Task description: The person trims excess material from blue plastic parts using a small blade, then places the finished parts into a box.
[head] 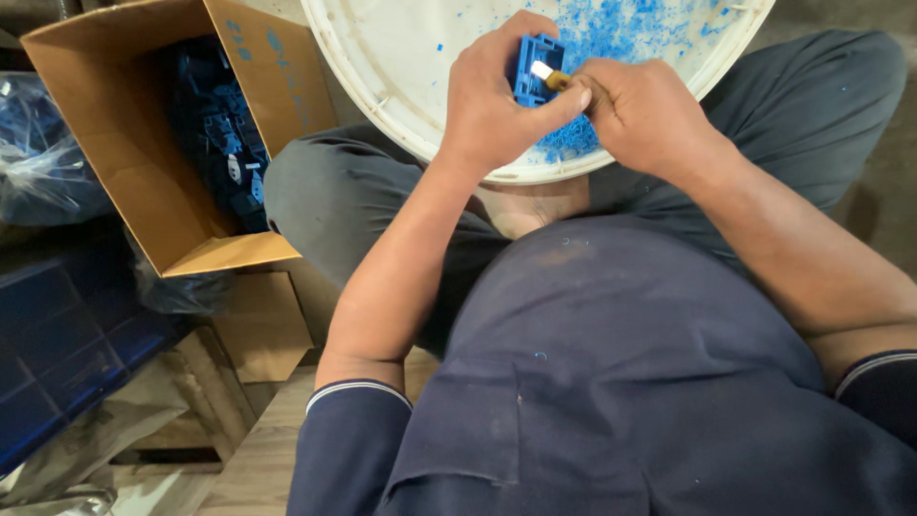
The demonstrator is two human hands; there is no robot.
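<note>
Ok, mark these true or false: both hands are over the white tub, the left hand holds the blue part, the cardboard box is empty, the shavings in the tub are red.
1. Both hands are over the white tub. True.
2. The left hand holds the blue part. True; the right hand holds a small tool against it.
3. The cardboard box is empty. False: it holds dark blue parts.
4. The shavings in the tub are red. False: they are blue.
</note>
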